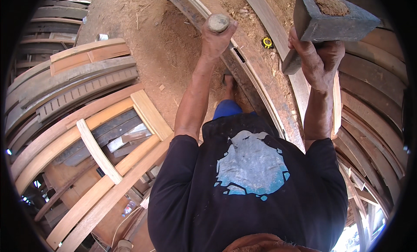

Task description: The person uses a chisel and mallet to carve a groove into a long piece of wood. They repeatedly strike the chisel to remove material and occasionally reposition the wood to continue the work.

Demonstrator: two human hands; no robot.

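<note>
My left hand [216, 42] is wrapped around an upright chisel, and only the round wooden butt of the chisel's handle [218, 23] shows at the top of the fist. Beneath it runs a long, narrow wooden piece [256, 80] with a dark slot cut in its face; the chisel's blade is hidden by the hand. My right hand [319, 63] grips a hatchet by its handle, held up to the right. The hatchet's grey wedge-shaped head [334, 27] looms close to the camera, its thin side pointing right and the handle's wooden end showing in its eye.
A yellow and black tape measure [267, 42] lies on the wooden bench [278, 89] among shavings. Stacked boards [373, 82] line the right side. To the left stand a light wooden frame [152, 115] and more piled timber [87, 84]. Sawdust covers the floor [163, 56].
</note>
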